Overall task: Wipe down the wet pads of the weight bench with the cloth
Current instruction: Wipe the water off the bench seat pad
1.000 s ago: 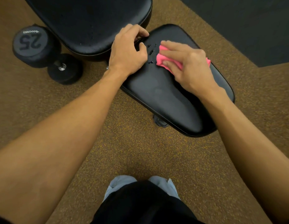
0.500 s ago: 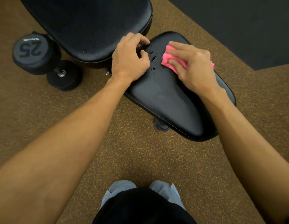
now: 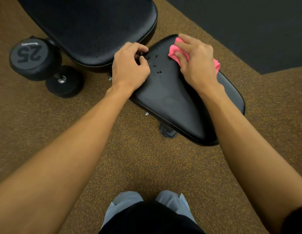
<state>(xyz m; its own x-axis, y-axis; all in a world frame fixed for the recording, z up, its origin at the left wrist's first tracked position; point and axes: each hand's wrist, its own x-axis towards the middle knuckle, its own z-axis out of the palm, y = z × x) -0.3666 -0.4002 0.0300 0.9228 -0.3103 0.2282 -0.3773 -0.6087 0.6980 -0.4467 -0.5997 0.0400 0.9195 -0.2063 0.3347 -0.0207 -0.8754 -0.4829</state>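
Pink cloth (image 3: 172, 51) lies on the far end of the seat pad (image 3: 172, 100), pressed flat under the straight fingers of the right hand (image 3: 196, 64), and one corner of it shows past the right rim of the pad. The left hand (image 3: 130, 68) rests with curled fingers on the far left rim of the same pad and seems to hold this rim. Water drops (image 3: 157, 66) stand between the two hands, just beside the cloth and not yet wiped. I judge that the stroke can pass along the far rim and miss these drops, because the cloth is small and folded under the palm. The left hand also sits very near the drops, so it can block the cloth or smear the water. The back pad (image 3: 96, 31), to the far left, carries many fine drops too, and a cloth that is already wet may only spread them. Compared with one second ago, the right hand and the cloth are further toward the far right rim, a little away from the drops. The left hand keeps its place and the drops are unchanged.
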